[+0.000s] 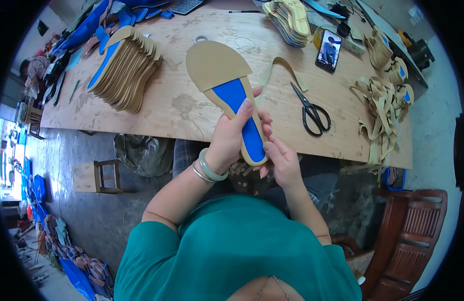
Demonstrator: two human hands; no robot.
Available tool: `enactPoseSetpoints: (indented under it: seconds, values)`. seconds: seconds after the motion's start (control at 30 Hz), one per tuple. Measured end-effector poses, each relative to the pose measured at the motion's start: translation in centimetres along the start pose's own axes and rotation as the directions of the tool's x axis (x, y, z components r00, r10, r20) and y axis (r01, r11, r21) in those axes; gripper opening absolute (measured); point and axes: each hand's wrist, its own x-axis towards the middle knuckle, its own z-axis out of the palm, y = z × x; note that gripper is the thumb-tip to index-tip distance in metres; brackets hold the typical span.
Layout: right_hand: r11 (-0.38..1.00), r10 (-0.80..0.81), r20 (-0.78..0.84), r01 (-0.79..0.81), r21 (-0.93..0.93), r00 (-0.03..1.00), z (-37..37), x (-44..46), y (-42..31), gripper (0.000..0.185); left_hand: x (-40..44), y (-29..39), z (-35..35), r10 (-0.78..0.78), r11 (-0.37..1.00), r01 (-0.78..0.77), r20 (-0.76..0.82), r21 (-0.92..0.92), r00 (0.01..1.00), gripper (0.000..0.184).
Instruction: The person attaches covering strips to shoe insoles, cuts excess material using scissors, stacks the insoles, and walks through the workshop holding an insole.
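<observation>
– Holding a tan insole (230,93) over the near edge of a wooden worktable (179,123), a person in a teal shirt (232,236) works with two bare hands in the head camera's view

– How does each hand stand?

– The left hand (230,136), two bracelets (208,168) at its wrist, grips the narrow middle, thumb pressed flat on the blue panel (252,136) and fingers wrapped behind, tips showing past the right edge. The right hand (286,163) pinches the heel end by its right side, thumb on the rim and a fingertip showing below

– And the insole itself?

– Tilted, its broad toe end up and to the left, a rounded tan cap (219,64) covering that end and the heel pointing down toward the wearer

– What lies around it?

– To the left, a tall stack of insoles (129,72), blue showing along one edge; above, a small ring (201,38) and a thin loop (246,50). Just to the right, a tan strip (288,66) curves over the tabletop, its near end lost behind the insole; whether the two are joined, I cannot tell

– Farther right?

– Black-handled scissors (312,111), blades slightly parted, points away from the person; beyond them a phone (329,51) with a lit screen, a second stack of insoles (288,22), and a tangle of tan strips (380,113) near the table's right end
</observation>
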Motion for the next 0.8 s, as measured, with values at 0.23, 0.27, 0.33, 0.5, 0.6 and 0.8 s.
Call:
enactPoseSetpoints:
  seconds: [0.23, 0.27, 0.33, 0.5, 0.6, 0.8]
  values:
    - [0.963, -0.195, -0.099, 0.171, -0.211, 0.976, 1.1, 0.0, 2.1, 0.03, 0.9, 2.4, -2.6, 0.295, 0.951, -0.259, -0.247, 0.167, 0.923, 0.034]
    - [0.953, -0.227, -0.095, 0.2, -0.229, 0.969, 1.2, 0.1, 2.1, 0.03, 1.0, 2.8, -3.0, 0.39, 0.906, -0.319, -0.258, 0.277, 0.884, 0.03]
    - [0.95, -0.235, -0.096, 0.208, -0.232, 0.967, 1.3, 0.0, 2.0, 0.03, 1.2, 3.2, -3.3, 0.4, 0.907, -0.332, -0.291, 0.258, 0.869, 0.026]
    - [0.944, -0.263, -0.111, 0.232, -0.236, 0.958, 1.6, 0.0, 2.0, 0.03, 1.1, 4.0, -3.7, 0.436, 0.891, -0.355, -0.315, 0.283, 0.843, 0.022]
    - [0.944, -0.265, -0.108, 0.235, -0.233, 0.958, 1.8, -0.1, 2.3, 0.029, 0.9, 4.2, -4.2, 0.414, 0.899, -0.334, -0.304, 0.282, 0.858, 0.021]
    - [0.862, -0.386, -0.144, 0.301, -0.409, 0.911, 1.4, 0.6, 3.2, 0.023, 0.0, 1.3, -2.0, 0.294, 0.942, -0.213, -0.331, 0.258, 0.897, 0.05]
